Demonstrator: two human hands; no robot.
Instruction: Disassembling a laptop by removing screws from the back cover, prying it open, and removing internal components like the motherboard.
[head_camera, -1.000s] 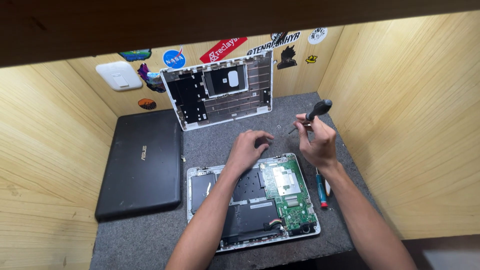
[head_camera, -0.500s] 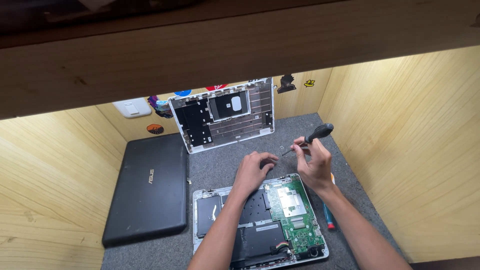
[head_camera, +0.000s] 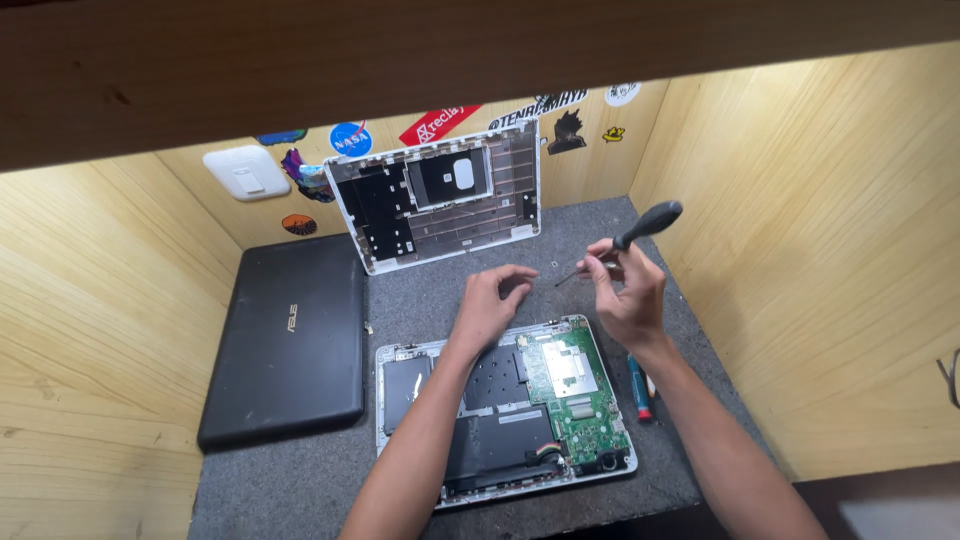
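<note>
Head view looks down on an opened laptop lying base-up on a grey mat, its green circuit board and dark battery showing. Just beyond the laptop's far edge, the right hand is closed around a black-handled screwdriver, held tilted above the mat with its thin tip pointing left. The left hand hovers over that same far edge, fingers curled loosely and holding nothing I can make out; the two hands are near each other but apart. Farther beyond the laptop, its removed white cover leans on the wooden back wall. Left of the laptop lies a closed black laptop; just right of it, a blue and red tool
</note>
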